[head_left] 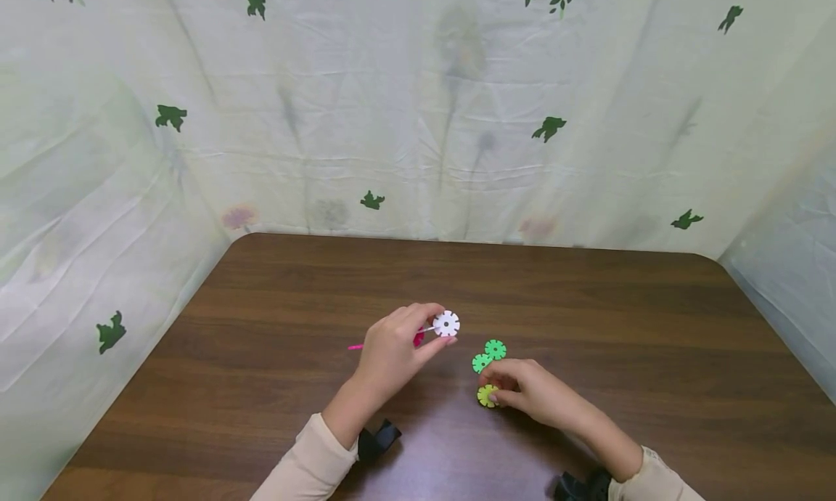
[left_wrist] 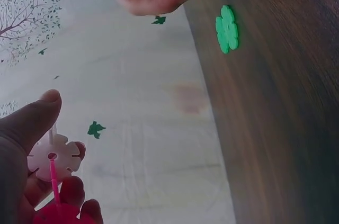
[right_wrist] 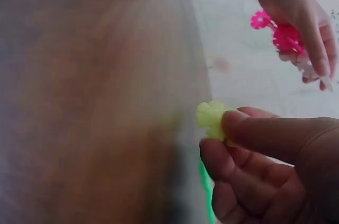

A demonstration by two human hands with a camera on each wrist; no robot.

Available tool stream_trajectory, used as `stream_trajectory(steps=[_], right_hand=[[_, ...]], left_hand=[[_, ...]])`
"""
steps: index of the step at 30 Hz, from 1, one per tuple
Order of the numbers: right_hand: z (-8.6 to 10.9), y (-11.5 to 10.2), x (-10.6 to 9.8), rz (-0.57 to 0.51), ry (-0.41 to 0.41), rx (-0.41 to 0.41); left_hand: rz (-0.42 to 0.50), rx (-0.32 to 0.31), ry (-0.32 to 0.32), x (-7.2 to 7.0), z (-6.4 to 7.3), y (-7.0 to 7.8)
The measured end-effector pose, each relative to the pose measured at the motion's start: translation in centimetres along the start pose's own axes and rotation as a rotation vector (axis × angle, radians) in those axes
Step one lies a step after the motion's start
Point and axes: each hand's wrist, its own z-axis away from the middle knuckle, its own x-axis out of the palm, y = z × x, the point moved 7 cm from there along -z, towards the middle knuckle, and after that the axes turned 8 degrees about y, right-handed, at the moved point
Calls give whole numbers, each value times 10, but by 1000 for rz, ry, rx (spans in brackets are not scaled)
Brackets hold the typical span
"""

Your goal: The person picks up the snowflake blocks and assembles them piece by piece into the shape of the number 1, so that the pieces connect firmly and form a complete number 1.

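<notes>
My left hand (head_left: pixel 395 348) grips a joined chain of notched plastic discs above the table. A white disc (head_left: pixel 447 324) faces out at its right end, between thumb and fingers, and pink discs (right_wrist: pixel 286 39) trail behind, partly hidden by the hand. Between thumb and fingertips, my right hand (head_left: pixel 542 393) pinches a yellow notched disc (head_left: pixel 486 396). Just beyond that hand, two green notched discs (head_left: pixel 496 349) lie on the table, touching or overlapping in the head view. The yellow and white discs are apart.
A brown wood-grain table (head_left: pixel 294 283) spans the space under both hands. Behind it and at its sides hangs a pale curtain (head_left: pixel 418 123) with green bird and leaf prints. Dark straps (head_left: pixel 379 440) circle both wrists.
</notes>
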Motion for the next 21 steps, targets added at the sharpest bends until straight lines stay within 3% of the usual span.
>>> stream_trajectory(steps=[6, 11, 21], right_hand=[[-6, -9, -25, -95, 152, -38], [-10, -23, -45, -85, 280, -93], [-14, -42, -55, -71, 390, -187]], left_hand=[[24, 11, -40, 3, 1, 4], [36, 21, -95, 9, 2, 6], [59, 33, -182, 16, 5, 13]])
